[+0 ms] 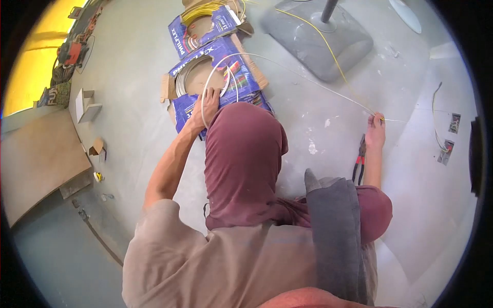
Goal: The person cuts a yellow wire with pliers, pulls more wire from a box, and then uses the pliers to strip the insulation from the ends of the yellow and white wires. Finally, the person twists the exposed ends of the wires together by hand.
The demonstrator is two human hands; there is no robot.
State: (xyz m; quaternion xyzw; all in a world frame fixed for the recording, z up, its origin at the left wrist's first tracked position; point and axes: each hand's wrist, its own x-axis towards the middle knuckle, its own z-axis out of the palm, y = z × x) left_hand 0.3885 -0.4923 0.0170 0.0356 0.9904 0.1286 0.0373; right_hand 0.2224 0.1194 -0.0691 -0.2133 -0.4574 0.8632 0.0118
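My left hand (206,109) is at the cutout of a blue cardboard wire box (182,114), fingers curled at the coil of white electrical wire (181,82). A length of that wire arcs over the hand and across the floor to my right hand (376,132). Closed in a pinch, my right hand grips the white wire together with a yellow wire (323,40), and a short white end sticks out beyond the fingers. Red-handled pliers (359,160) lie on the floor beside my right wrist. My maroon-covered knee (245,159) hides part of the floor between both hands.
A second blue box (179,38) with coiled yellow wire stands beyond the first. A dark stand base (354,43) is at the upper right. Two outlet boxes (454,123) with loose wires are at far right. A brown board (41,159) lies left.
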